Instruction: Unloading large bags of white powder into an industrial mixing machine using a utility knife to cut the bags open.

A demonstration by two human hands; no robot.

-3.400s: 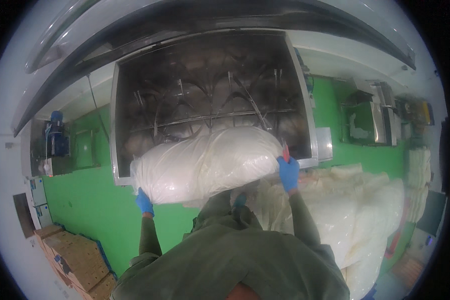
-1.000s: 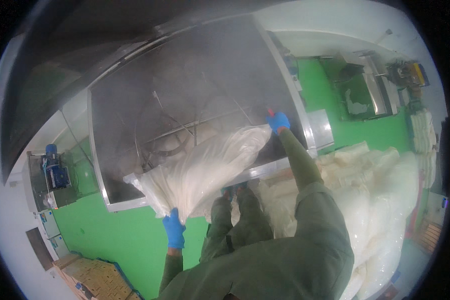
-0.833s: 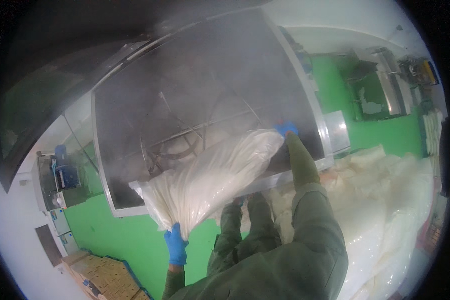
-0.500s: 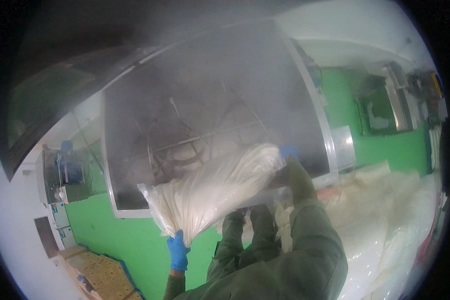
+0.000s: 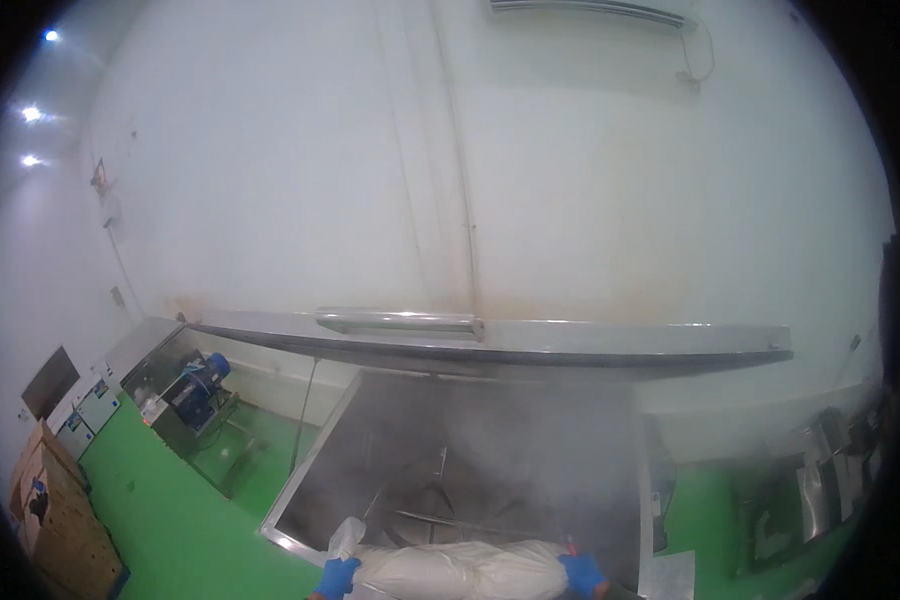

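A large white plastic sack (image 5: pixel 460 571) lies level across the bottom of the view, at the near side of a steaming metal vat (image 5: pixel 292 498). My left hand (image 5: pixel 338 578), in a blue glove, is closed on the sack's gathered left end, where a loose flap of plastic stands up. At the opposite end, my blue-gloved right hand (image 5: pixel 582 573) grips the sack. Curved metal mixing bars (image 5: pixel 440 512) show through the steam inside the vat. The sack's lower part is cut off by the frame, and steam hides much of the vat's right side.
A long metal lid (image 5: pixel 570 340) runs along the wall behind the vat. On the green floor to the left stands a machine with a blue motor (image 5: pixel 198 388). Cardboard boxes (image 5: pixel 65 525) are stacked at far left. Metal equipment (image 5: pixel 815 490) stands at right.
The view has tilted upward, so the wall and lid now show. The sack, earlier slanted with its right end higher, now lies level. Both hands keep hold of it.
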